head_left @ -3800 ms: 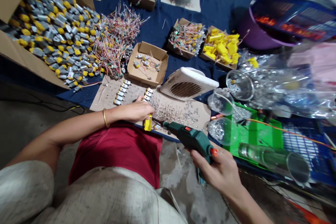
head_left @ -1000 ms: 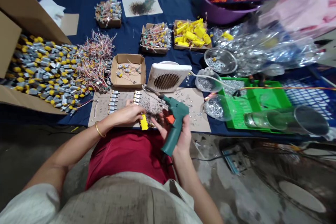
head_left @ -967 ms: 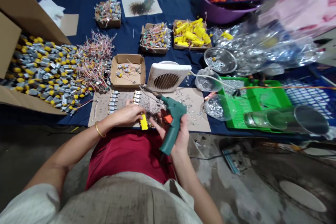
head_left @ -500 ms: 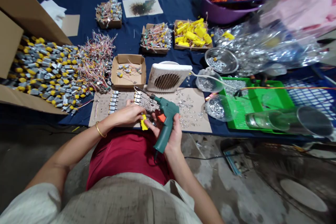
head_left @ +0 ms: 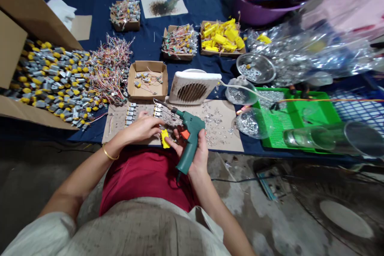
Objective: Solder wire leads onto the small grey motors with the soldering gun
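My right hand (head_left: 198, 154) is wrapped round the handle of a green soldering gun (head_left: 192, 138) with an orange trigger. Its thin tip points up and left over the cardboard sheet (head_left: 229, 141). A finger of that same hand touches a small yellow plastic housing (head_left: 165, 139) at the sheet's front edge. Just left of this housing is my left hand (head_left: 143, 128), fingers bent and a little apart, with nothing visible between them. Past the left hand, small motors (head_left: 130, 114) stand in a row on the sheet, and a second short row (head_left: 157, 110) lies near the gun's tip.
A big carton of motors (head_left: 57, 82) and a wire heap (head_left: 111, 70) lie left. Behind the sheet are a small cardboard tray (head_left: 163, 88), a white vent fan (head_left: 195, 88) and a box of yellow housings (head_left: 222, 38). Right are bowls of metal bits (head_left: 250, 124) and a green tray (head_left: 276, 142).
My left hand has drawn slightly left, off the yellow housing, and its fingers have loosened. The right hand and the soldering gun stay nearly where they were.
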`<state>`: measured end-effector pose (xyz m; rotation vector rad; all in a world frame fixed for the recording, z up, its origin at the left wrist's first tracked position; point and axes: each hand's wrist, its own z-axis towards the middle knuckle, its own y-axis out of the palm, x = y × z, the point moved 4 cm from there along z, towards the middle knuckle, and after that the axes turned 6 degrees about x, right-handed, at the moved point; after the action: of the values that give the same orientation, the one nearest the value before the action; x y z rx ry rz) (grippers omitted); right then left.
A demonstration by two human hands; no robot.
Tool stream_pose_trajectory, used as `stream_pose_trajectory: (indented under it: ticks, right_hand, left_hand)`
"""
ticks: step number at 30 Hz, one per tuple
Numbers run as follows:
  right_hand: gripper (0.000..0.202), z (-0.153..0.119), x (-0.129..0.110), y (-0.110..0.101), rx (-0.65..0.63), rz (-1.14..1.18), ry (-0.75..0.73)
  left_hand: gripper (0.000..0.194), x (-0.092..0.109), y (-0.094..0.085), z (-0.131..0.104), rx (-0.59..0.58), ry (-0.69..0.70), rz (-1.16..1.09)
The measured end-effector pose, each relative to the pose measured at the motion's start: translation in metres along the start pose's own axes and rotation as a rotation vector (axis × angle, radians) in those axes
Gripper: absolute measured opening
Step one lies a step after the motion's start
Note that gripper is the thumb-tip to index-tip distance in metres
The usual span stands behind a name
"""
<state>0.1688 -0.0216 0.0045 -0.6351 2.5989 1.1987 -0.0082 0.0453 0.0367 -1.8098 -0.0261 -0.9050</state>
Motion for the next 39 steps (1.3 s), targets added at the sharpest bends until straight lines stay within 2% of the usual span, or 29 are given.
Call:
stream_pose_trajectory:
  ticks: [3,7,10,14,19,27,30,34,39]
  right_hand:
    - [0.04,0.0,-0.001,-0.002,0.022,-0.003,0.003]
    - [0.042,0.001,-0.004,-0.003,0.037,-0.016,0.013]
    - [0.043,0.001,-0.005,-0.002,0.037,-0.032,0.013]
    - [0.042,-0.001,-0.006,0.0,0.036,-0.037,0.005]
    - [0.038,-0.003,-0.006,-0.001,0.046,-0.031,-0.022]
    - [0.037,0.0,-0.007,-0.005,0.044,-0.014,-0.002]
    - [0.038,0.001,-0.009,-0.005,0.034,-0.012,0.007]
    - [0.039,0.0,-0.013,-0.004,0.035,-0.004,0.009]
    - [0.042,-0.001,-0.019,-0.008,0.053,-0.01,0.015]
  left_hand:
    - [0.026,-0.014,0.0,-0.024,0.174,-0.133,-0.004]
    - [0.024,-0.012,0.017,-0.043,0.215,-0.15,0.068]
    - [0.023,-0.006,0.021,-0.04,0.259,-0.12,0.127]
    - [0.02,-0.006,0.023,-0.036,0.256,-0.094,0.145]
    - [0.018,-0.007,0.037,-0.04,0.259,-0.091,0.219]
    - [0.016,-0.003,0.043,-0.042,0.361,-0.092,0.219]
    - [0.014,-0.001,0.041,-0.039,0.385,-0.133,0.088]
    - [0.009,0.0,0.04,-0.029,0.441,-0.243,-0.289]
    - [0.015,0.001,0.054,-0.01,0.489,-0.423,-0.714]
